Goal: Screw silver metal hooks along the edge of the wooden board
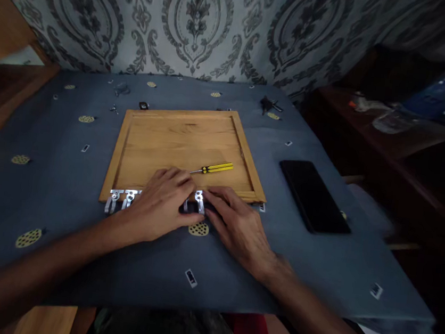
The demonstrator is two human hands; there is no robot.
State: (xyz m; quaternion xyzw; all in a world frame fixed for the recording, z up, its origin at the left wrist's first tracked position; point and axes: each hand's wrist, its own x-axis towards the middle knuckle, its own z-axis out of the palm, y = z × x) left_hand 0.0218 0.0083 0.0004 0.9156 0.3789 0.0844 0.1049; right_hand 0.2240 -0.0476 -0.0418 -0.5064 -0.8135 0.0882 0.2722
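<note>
A shallow wooden tray [139, 125] lies on a table covered with a blue cloth. Several silver metal hooks hang along its near edge; two hooks [120, 199] show at the left. My left hand [162, 203] rests over the tray's near edge, fingers curled beside another silver hook [199, 200]. My right hand [236, 222] meets it from the right, fingertips pinching that same hook. A yellow-handled screwdriver [214, 169] lies inside the tray just beyond my hands.
A black phone [313, 195] lies on the cloth right of the tray. Small dark parts [267, 105] sit at the far right corner, and small bits [117, 99] at the far left. A dark wooden shelf [390, 138] with clutter stands at the right.
</note>
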